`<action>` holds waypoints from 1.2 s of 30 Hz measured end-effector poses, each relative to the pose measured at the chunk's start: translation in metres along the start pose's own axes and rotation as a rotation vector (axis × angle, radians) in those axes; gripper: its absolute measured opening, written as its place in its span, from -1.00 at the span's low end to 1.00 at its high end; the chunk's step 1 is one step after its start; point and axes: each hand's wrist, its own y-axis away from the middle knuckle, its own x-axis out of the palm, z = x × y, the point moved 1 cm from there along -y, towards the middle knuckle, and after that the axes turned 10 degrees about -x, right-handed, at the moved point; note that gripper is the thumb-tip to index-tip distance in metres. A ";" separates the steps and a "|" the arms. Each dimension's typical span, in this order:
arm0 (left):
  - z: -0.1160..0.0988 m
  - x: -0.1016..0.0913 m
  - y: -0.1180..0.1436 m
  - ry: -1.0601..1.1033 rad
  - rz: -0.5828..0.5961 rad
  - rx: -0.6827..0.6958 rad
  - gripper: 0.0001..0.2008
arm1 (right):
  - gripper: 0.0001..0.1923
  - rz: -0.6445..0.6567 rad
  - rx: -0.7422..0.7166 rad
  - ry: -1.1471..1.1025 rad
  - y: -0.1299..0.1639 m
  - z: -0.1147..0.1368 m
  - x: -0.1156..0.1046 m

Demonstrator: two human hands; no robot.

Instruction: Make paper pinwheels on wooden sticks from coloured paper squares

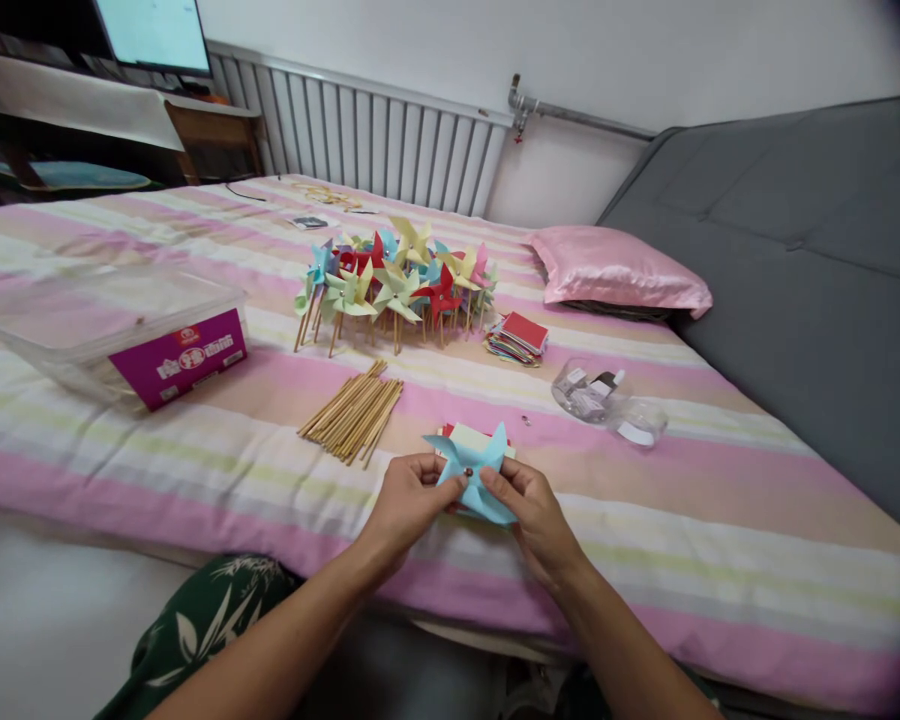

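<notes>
I see a white-walled room with a ribbed radiator (375, 140) running along the far wall at twelve o'clock and a lit screen (157, 35) up at eleven. A grey sofa (795, 270) fills the three o'clock side. Most of my view is a bed (157, 450) under a sheet striped pink, cream and pale green; it carries everything here. A pink satin pillow (615, 268) lies on it at one o'clock, against the sofa's edge. At nine o'clock sits a clear plastic box (105, 335) with a magenta label. Toward twelve, a heap of finished paper pinwheels (397, 280) in blue, green, yellow and red rests on its sticks, with a stack of coloured paper squares (517, 338) just beside it on the right. A clear plastic bag (607, 405) lies at two o'clock. A bundle of wooden sticks (354, 410) lies near centre, just left of the hands. At six o'clock my left hand (409, 505) and right hand (536, 515) meet over the near edge of the bed; the fingers of both are closed, pinching a light blue pinwheel (476, 475) from either side, above a small pile of paper (469, 437).
</notes>
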 end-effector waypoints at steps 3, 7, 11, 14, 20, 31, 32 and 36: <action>0.001 -0.002 -0.001 -0.043 0.003 0.013 -0.85 | -0.70 -0.001 0.014 0.002 -0.001 -0.002 -0.001; 0.007 -0.005 -0.003 -0.214 -0.007 0.129 -0.88 | -0.76 -0.091 -0.031 0.140 -0.002 -0.011 -0.007; 0.006 -0.004 -0.001 -0.354 -0.022 0.205 -0.87 | -0.77 -0.074 -0.108 0.304 -0.003 -0.013 -0.012; -0.003 -0.006 0.001 -0.390 0.038 0.201 -0.80 | -0.77 -0.065 -0.089 0.226 -0.003 -0.012 -0.013; -0.027 -0.045 -0.014 -0.623 -0.349 0.268 -0.61 | -0.73 -0.147 0.058 -0.102 -0.005 -0.012 -0.013; -0.046 -0.056 -0.039 -1.504 -0.883 -0.080 -0.76 | -0.75 -0.149 0.110 -0.224 -0.007 -0.011 -0.015; -0.046 -0.055 -0.039 -1.504 -0.888 -0.086 -0.77 | -0.74 -0.147 0.111 -0.225 -0.007 -0.010 -0.015; -0.046 -0.057 -0.043 -1.509 -0.907 -0.100 -0.76 | -0.75 -0.131 0.107 -0.225 -0.007 -0.008 -0.016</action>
